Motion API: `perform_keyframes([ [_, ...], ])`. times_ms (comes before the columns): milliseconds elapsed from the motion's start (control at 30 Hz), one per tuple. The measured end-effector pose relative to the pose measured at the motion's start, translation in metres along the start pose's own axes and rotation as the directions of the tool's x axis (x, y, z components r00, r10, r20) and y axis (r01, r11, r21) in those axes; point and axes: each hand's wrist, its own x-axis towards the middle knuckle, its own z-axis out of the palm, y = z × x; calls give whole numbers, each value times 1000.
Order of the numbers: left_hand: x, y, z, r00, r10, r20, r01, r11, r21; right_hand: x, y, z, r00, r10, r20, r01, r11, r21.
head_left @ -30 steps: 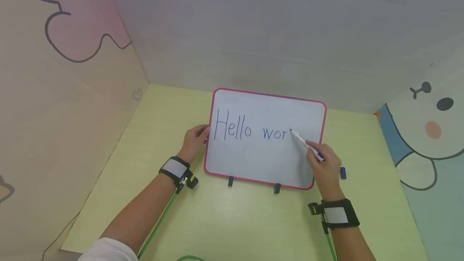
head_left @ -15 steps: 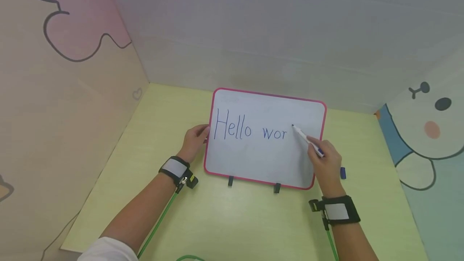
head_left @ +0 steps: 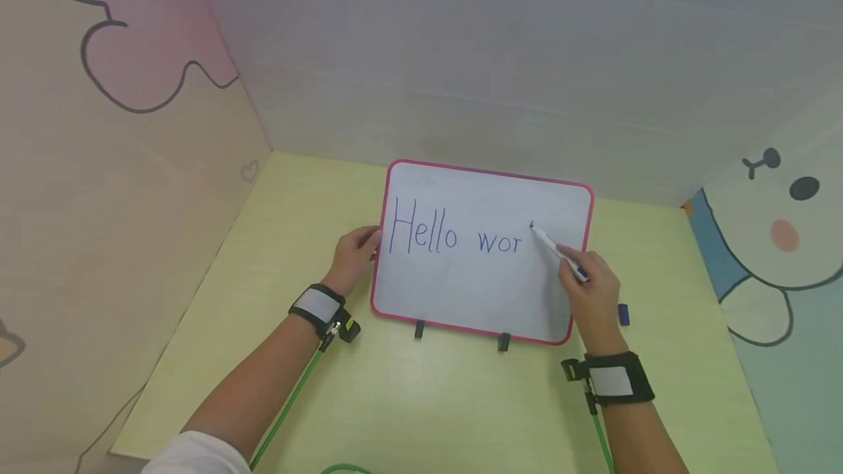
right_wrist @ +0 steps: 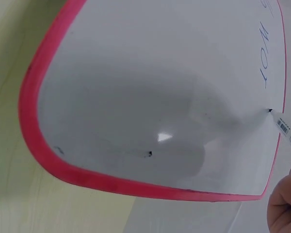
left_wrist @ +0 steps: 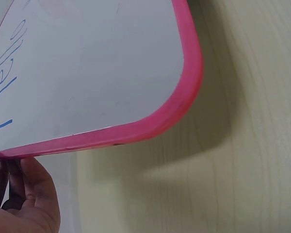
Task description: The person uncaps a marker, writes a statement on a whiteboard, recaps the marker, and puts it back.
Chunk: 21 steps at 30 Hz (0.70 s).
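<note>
A whiteboard with a pink frame stands tilted on the table, with "Hello wor" written on it in blue. My left hand grips the board's left edge; in the left wrist view the fingers bend against the pink frame. My right hand pinches a white marker with a blue end. Its dark tip is at the board's surface, up and right of the "r". In the right wrist view only part of that hand shows beside the marker.
A blue marker cap lies on the table right of the board. Two black feet, left and right, stick out below the frame. Green cables run from the wristbands. Walls with cartoon drawings enclose the table.
My right hand has moved the marker tip up and slightly right, from beside the "r" to above it. The left hand and the board have stayed in place.
</note>
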Motion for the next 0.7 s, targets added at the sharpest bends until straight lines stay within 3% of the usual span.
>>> perform_keyframes([
  [200,-1,1,0,1000,-2,-4,2,1000,-1,-4,-1,-2,1000,17,24,-17,1000,-16],
  [500,-2,1,0,1000,-9,-2,9,1000,-11,-9,1,-4,998,-59,20,60,998,-20],
  [700,-3,4,1,1000,-20,-1,20,1000,-8,-16,2,-8,997,-21,72,23,1000,-20],
])
